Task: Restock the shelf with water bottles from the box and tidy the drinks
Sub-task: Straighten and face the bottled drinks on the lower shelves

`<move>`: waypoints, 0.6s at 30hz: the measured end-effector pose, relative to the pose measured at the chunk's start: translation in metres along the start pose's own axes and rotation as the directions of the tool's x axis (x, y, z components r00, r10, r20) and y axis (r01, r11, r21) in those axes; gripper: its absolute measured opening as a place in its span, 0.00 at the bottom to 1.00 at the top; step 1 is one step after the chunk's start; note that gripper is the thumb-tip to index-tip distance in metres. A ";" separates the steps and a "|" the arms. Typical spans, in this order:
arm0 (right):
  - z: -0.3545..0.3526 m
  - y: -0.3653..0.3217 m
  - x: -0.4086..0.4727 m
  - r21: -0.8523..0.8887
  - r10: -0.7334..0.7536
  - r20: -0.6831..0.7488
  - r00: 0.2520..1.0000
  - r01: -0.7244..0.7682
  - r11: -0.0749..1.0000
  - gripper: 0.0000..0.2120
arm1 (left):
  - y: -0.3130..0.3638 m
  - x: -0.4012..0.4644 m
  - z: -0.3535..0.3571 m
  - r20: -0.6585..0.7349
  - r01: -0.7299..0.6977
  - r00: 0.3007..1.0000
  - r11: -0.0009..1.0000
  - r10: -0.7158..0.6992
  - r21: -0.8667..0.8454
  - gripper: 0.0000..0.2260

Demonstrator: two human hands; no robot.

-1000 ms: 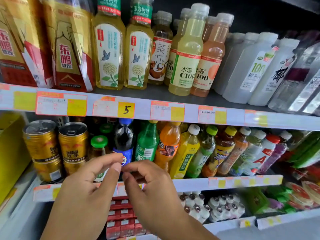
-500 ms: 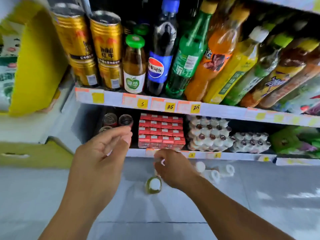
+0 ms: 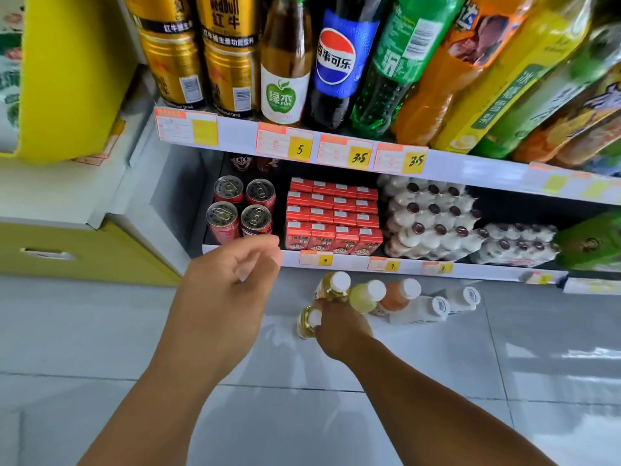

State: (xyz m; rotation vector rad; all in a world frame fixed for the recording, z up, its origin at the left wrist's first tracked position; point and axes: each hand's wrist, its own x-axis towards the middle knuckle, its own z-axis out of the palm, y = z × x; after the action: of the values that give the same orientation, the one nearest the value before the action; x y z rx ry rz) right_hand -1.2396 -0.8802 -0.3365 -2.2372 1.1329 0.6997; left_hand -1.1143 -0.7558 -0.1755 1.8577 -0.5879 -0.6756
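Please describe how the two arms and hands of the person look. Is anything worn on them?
Both arms are bare along all that shows: no sleeve is in the frame. The left hand and the right hand wear no gloves. No watch, bracelet or ring can be seen on the wrists or fingers. The left hand is slightly blurred, so small details there cannot be checked.

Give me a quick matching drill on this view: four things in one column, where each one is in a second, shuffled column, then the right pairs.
Things:
1. right hand
2. left hand
3. red cartons
4. Pepsi bottle

Places:
A. upper shelf, beside the apple-label bottle
B. on the yellow bottles standing on the floor
C. lower shelf, right of the red cans
D. raised, empty, in front of the lower shelf edge

Pairs: 1-B, 2-D, 3-C, 4-A
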 end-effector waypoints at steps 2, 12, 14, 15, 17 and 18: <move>0.001 0.000 0.002 -0.029 0.000 -0.007 1.000 -0.001 1.000 0.22 | -0.001 0.001 0.002 0.012 -0.008 1.000 1.000 0.008 0.003 0.06; -0.006 -0.011 0.004 -0.259 -0.027 -0.012 1.000 0.023 0.966 0.17 | -0.001 0.004 0.022 0.093 -0.077 0.993 0.997 0.074 0.023 0.06; -0.005 -0.014 0.005 -0.262 -0.034 -0.018 0.999 0.028 0.965 0.14 | -0.001 0.005 0.026 0.109 -0.088 0.990 0.996 0.084 0.030 0.07; -0.004 -0.014 0.006 -0.258 -0.035 -0.018 0.999 0.029 0.966 0.14 | 0.000 0.005 0.028 0.121 -0.094 0.989 0.995 0.089 0.037 0.08; -0.004 -0.014 0.008 -0.244 -0.033 -0.017 0.999 0.027 0.969 0.13 | -0.001 0.006 0.030 0.138 -0.094 0.987 0.995 0.087 0.044 0.08; -0.004 -0.015 0.009 -0.242 -0.035 -0.016 0.999 0.030 0.970 0.13 | -0.001 0.007 0.031 0.146 -0.089 0.986 0.995 0.082 0.042 0.08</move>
State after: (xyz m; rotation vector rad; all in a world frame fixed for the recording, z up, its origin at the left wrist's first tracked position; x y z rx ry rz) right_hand -1.2219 -0.8803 -0.3365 -2.4643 1.0669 0.8427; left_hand -1.1308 -0.7803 -0.1872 1.8269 -0.7795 -0.7483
